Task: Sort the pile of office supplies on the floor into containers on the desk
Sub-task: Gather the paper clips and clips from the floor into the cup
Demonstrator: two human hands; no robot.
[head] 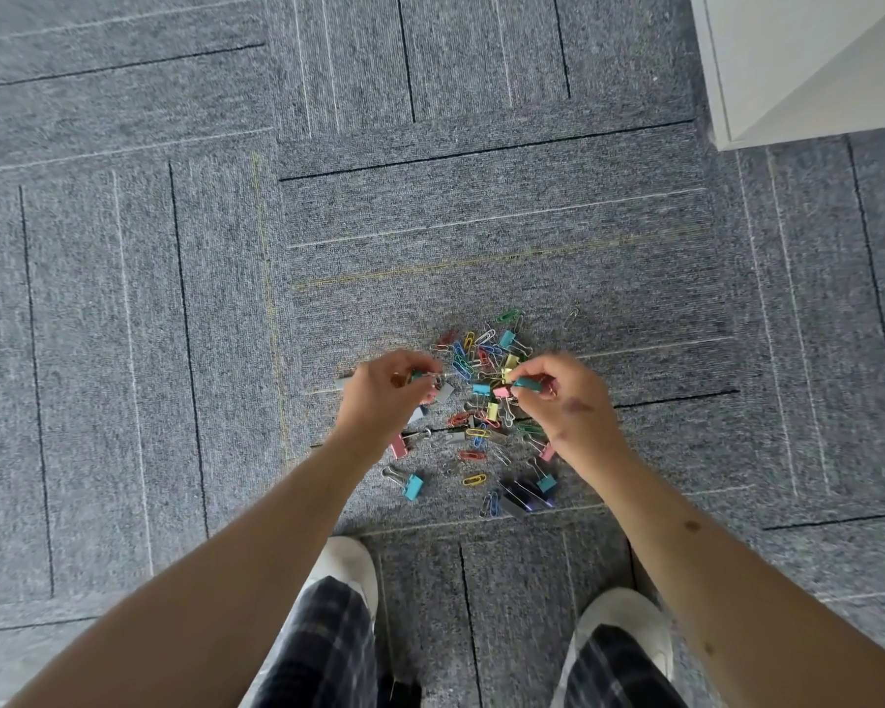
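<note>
pile [481, 416]: loose clips on the carpet [175, 298], right between both hands
right hand [568, 401]: pinching a teal binder clip [528, 384], long side crosswise
left hand [379, 393]: fingers curled round small clips [419, 376] (can't count them)
nearer: pretty even, I'd say

An office was indicated. The floor was covered throughout by grey short-pile carpet tiles [430, 222], laid in alternating directions and crossed by thin black, white and yellow lines, a kind commonly fitted in workplaces. At 1 o'clock, the plain white flat-panelled corner of a piece of furniture [788, 69] was seen standing on the carpet. Just toward 6 o'clock from the centre, coloured wire paper clips [462, 367] and small pastel metal binder clips [413, 487] were strewn together, stationery consistent with such a setting.
</note>
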